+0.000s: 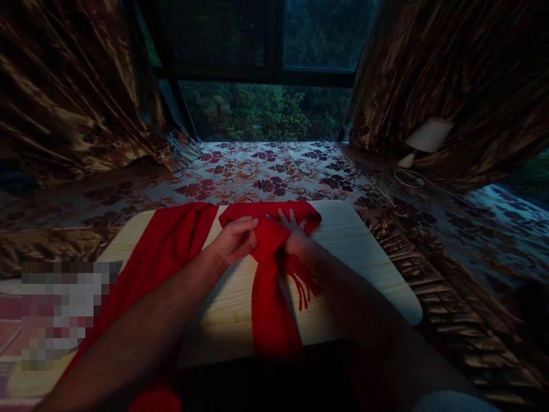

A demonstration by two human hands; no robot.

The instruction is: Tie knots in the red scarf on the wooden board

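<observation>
A red fringed scarf (171, 240) lies across a pale wooden board (355, 252), folded over at the far edge with one end hanging toward me. My left hand (235, 239) is closed, pinching a fold of the scarf near the middle. My right hand (294, 229) lies flat with fingers spread on the scarf's folded part, partly covered by red cloth. The fringe (302, 283) hangs beside my right wrist.
The board rests on a floral brown-and-cream bedspread (266, 169). Shiny brown curtains (68, 91) hang left and right of a dark window (266, 74). A white lamp (426, 137) with a cord lies tipped at the right.
</observation>
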